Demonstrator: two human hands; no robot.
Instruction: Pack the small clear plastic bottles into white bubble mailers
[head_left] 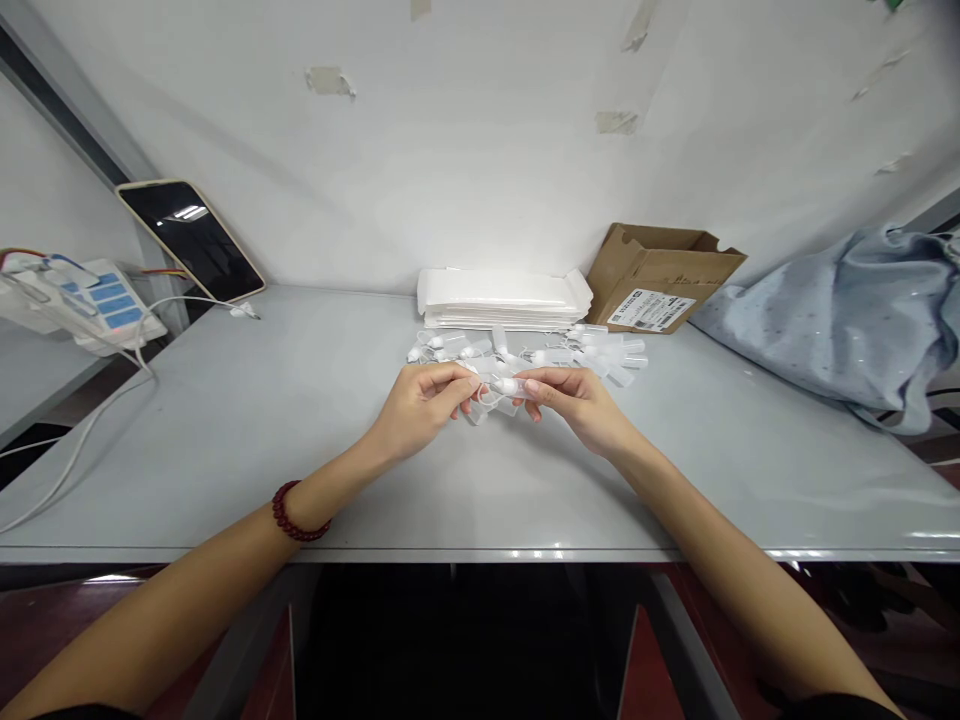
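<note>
Between the fingers of my right hand [577,400] is a small translucent bottle [510,386] with a white cap and a thin tip pointing left. Thumb and forefinger of my left hand [431,402] are pinched together just left of that tip, beside a thin white loop. What the left fingertips hold is too small to make out. Behind and below both hands lies a loose heap of similar bottles [611,350], several of them with white caps and loops.
A stack of flat white packets [506,297] lies against the wall. Right of it are an open cardboard box [660,275] and a light blue cloth bag [840,320]. On the left, a phone [191,240] leans near a power strip [112,305] and a white cable [82,440].
</note>
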